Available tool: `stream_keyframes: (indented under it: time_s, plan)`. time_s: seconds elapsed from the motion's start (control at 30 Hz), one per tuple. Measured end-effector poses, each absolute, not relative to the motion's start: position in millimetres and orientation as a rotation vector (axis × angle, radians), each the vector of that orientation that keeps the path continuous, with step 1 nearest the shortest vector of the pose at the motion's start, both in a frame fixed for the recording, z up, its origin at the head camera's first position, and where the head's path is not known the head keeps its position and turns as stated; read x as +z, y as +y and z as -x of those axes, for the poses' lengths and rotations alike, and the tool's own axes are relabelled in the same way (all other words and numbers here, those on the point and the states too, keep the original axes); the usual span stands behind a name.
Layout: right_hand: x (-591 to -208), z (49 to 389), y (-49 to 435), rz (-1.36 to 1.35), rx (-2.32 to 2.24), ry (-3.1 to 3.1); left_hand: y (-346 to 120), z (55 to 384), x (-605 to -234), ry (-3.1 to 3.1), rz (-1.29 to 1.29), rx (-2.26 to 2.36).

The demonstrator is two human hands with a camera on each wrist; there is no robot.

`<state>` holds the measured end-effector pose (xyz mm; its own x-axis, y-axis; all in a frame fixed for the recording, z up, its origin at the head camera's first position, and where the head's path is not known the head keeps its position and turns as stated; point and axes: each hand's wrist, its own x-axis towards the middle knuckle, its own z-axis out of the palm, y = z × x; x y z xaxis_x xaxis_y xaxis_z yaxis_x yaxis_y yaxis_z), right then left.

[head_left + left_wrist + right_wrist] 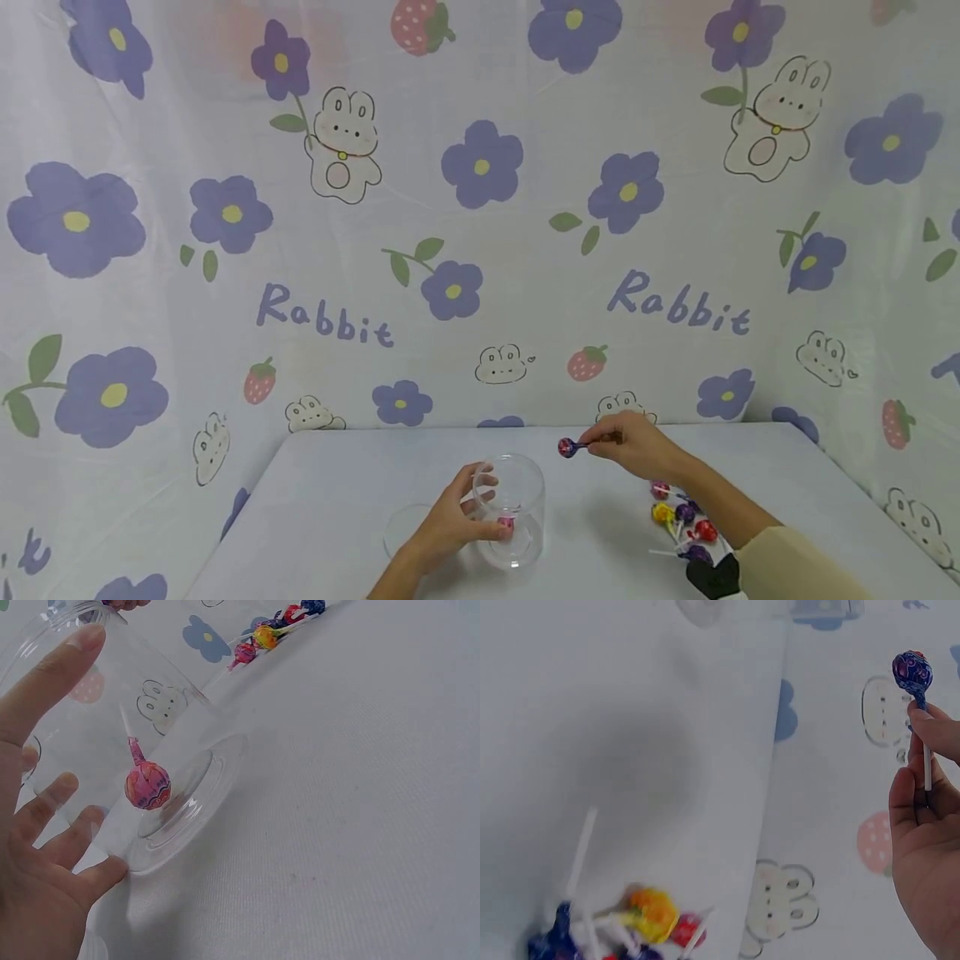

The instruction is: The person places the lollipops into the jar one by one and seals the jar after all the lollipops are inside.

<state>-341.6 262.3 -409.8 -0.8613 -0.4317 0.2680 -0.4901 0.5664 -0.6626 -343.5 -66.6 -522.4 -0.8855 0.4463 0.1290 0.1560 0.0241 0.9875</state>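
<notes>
The left hand (450, 527) reaches forward from the near edge and wraps a clear jar (527, 504) from its left, the thumb laid across the near wall and the fingers spread round the far side; the grip is firm enough to call a grasp, and the jar stands upright on the desk (322, 500). Inside it, near the base, 1 pink lollipop (148, 785) rests ball down with its stick pointing up. The right hand (636, 443) is raised above the desk, to the right of the jar, and pinches a blue lollipop (566, 448) by its stick between thumb and fingers, the ball turned left toward the jar but apart from it. The left wrist view shows only a little of that hand, past the jar's rim. The right forearm slants in from the lower right, its sleeve (798, 567) pushed back from the wrist, and passes beside a loose pile of lollipops (686, 515) in yellow, red, pink and purple. A round clear lid (405, 527) lies flat just left of the left hand. Behind hangs a curtain (540, 275) printed with flowers and rabbits.
</notes>
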Motion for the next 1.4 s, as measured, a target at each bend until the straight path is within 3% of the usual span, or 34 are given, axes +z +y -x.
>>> stream_keyframes:
  time_s: [0.4, 0.83, 1.4]
  plan:
    - [-405, 344, 213, -0.962, 1.181, -2.704, -64, 344, -523, 2.131, -0.559, 1.913]
    - [-403, 351, 168, -1.227, 0.871, -2.744, -67, 342, -522, 2.085, -0.617, 1.944]
    - [-409, 354, 134, -1.378, 0.699, -2.773, -69, 343, -523, 2.007, -0.647, 1.966]
